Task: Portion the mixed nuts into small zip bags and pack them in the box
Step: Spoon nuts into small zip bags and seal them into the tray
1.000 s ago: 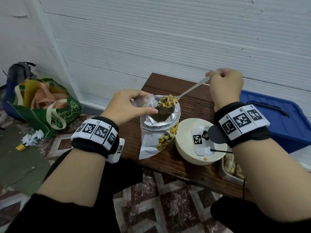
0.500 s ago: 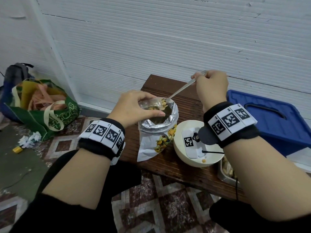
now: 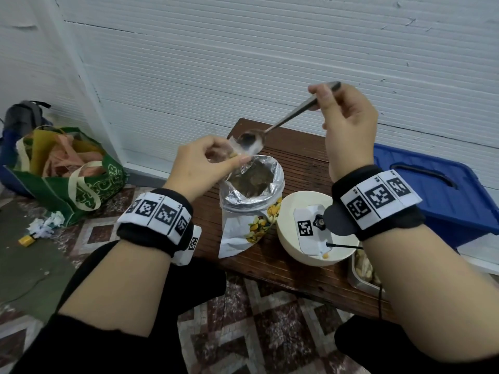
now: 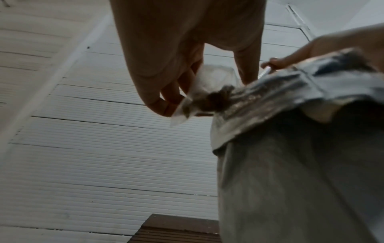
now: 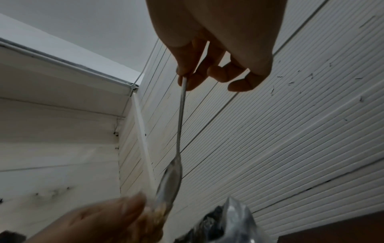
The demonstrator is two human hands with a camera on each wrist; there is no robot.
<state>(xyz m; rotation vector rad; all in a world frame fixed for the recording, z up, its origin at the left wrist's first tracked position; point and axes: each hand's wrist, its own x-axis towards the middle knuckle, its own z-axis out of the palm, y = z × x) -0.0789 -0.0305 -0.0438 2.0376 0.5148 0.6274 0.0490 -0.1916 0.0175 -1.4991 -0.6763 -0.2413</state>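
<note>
Item: small zip bag (image 3: 244, 149), clear thin film, limp, very light; judged slippery and prone to collapsing shut. Location: above the open foil nut pouch (image 3: 249, 201) on the wooden table (image 3: 302, 160). Best hold: at the mouth rim, where the left hand (image 3: 201, 168) pinches it between thumb and fingertips. Right hand (image 3: 348, 122) pinches the handle end of the metal spoon (image 3: 272, 126), bowl at the bag mouth, apparently emptied.

Change: a second ago the spoon carried nuts over the pouch; both hands now sit higher.

No legible text on anything
</note>
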